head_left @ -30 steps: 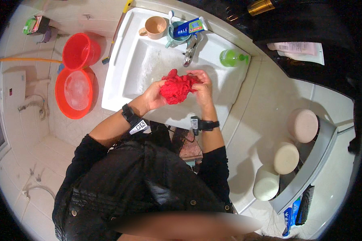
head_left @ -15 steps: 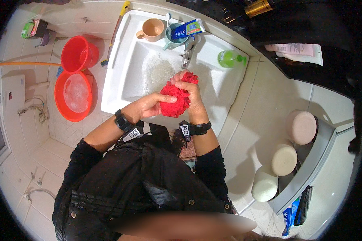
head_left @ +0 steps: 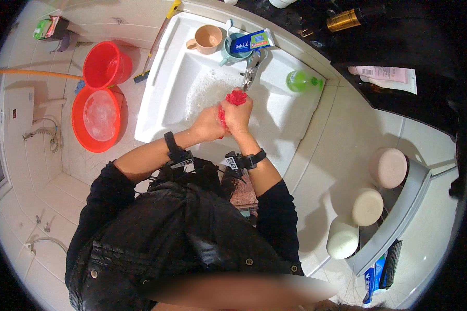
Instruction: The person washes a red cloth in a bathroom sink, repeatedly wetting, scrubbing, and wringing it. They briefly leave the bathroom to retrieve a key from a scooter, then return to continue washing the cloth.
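Wet red cloth (head_left: 236, 97) is bunched between my two hands over the white sink (head_left: 163, 116). My right hand (head_left: 237, 118) is closed around it, and a tuft sticks out above the fist. My left hand (head_left: 209, 124) presses against the right one with its fingers wrapped on the cloth; most of the cloth is hidden inside the hands. Just beyond them is the metal faucet (head_left: 250, 72). Sudsy water (head_left: 213, 85) lies in the basin.
On the sink's back rim stand a tan mug (head_left: 208, 37) and a teal cup (head_left: 233, 54) with a toothbrush and a toothpaste tube (head_left: 251, 41). A green soap bottle (head_left: 298, 81) lies to the right. Red buckets (head_left: 104, 62) and a red basin (head_left: 78, 122) are at the left.
My hands have closed together and squeezed the cloth into a much smaller bundle. The left hand has moved right and forward, against the right one. The view has shifted slightly.
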Tool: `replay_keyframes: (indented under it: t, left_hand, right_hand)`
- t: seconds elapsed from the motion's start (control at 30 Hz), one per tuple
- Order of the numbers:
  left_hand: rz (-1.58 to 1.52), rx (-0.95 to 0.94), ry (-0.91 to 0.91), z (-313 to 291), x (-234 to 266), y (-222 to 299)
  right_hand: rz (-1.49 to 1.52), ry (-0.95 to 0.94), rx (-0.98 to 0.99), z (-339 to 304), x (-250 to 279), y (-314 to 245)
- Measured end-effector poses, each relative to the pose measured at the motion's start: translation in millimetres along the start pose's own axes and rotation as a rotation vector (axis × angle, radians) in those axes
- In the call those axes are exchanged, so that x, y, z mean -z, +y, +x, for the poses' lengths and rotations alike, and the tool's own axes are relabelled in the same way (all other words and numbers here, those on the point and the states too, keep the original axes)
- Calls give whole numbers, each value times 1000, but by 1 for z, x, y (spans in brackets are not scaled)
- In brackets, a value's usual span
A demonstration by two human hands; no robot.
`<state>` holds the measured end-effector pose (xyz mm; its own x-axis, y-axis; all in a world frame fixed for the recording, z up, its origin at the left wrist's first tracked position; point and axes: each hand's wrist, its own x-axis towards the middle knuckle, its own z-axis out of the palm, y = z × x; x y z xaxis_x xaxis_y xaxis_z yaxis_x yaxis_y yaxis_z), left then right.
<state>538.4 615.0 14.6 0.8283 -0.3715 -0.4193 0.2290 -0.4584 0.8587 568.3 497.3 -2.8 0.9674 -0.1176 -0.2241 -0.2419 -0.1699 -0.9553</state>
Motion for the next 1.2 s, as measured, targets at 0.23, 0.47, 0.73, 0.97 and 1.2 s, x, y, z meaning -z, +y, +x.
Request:
replay_keyframes:
  t: [0.23, 0.47, 0.73, 0.97, 1.2]
  left_hand:
    - [-560, 77, -158, -13, 23, 3]
    - [-1566, 156, -816, -35, 31, 8]
    - [-1437, 295, -674, -58, 29, 10]
    - [-1003, 100, -417, -51, 38, 28]
    - [-176, 76, -185, -34, 32, 16]
  right_hand:
    - [532, -148, -89, -8, 15, -19]
    - [1224, -587, -262, -26, 24, -41]
    - [1018, -789, -71, -19, 35, -74]
    - [776, -412, -259, -21, 15, -82]
    - [532, -107, -339, -14, -7, -59]
